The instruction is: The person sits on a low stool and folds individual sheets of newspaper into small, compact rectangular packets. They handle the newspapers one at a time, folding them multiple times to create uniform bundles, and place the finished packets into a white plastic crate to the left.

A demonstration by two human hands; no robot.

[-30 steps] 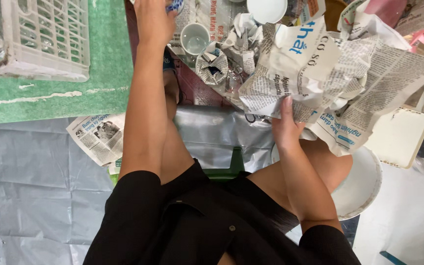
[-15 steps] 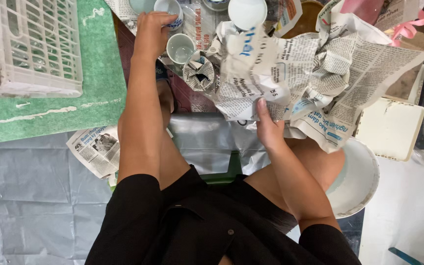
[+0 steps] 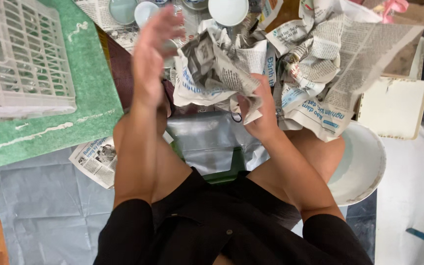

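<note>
1. The crumpled newspaper bundle (image 3: pixel 217 73) sits in front of you, above the grey plastic sheet (image 3: pixel 207 140) over your lap and just left of the larger heap of loose newspaper (image 3: pixel 330 64).
2. Your right hand (image 3: pixel 261 110) is closed on the bundle's lower right edge, fingers pinching the paper.
3. Your left hand (image 3: pixel 150 54) is raised, open and flat, fingers together, holding nothing; it hovers just left of the bundle, blurred.
4. Behind your left hand, small pale cups (image 3: pixel 145 11) and a white bowl (image 3: pixel 228 10) rest on spread newspaper.
5. A white plastic crate (image 3: pixel 20 54) stands on the green mat (image 3: pixel 92 98) at far left.
6. A large white basin (image 3: pixel 364 167) lies beside your right knee, and a folded newspaper page (image 3: pixel 94 159) beside your left.
</note>
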